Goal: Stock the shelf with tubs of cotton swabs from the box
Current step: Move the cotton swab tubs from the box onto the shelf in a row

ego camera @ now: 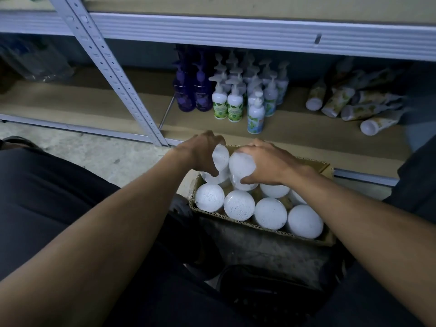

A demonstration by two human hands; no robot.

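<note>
Left hand [204,153] and right hand [264,162] each grip a tub [240,165] tilted just above the box [326,167], remaining tubs packed below the wrists; smooth lids could slip, or bottles [227,100] beyond the fingers get knocked on the shelf [295,131].

Two dark purple pump bottles [192,90] stand upright at back. Just right of them, a cluster of white pump bottles [250,88], some with green labels, some blue; one blue-label bottle [256,116] stands in front of the rest. Farther right, well apart, a pile of yellow-green printed tubes [349,100] lies on its side, white caps toward camera. Far left, crumpled clear plastic wrap [35,62], dim and blurry. Grey concrete floor [99,152] below. Dark trousers [47,190] at lower left.
</note>
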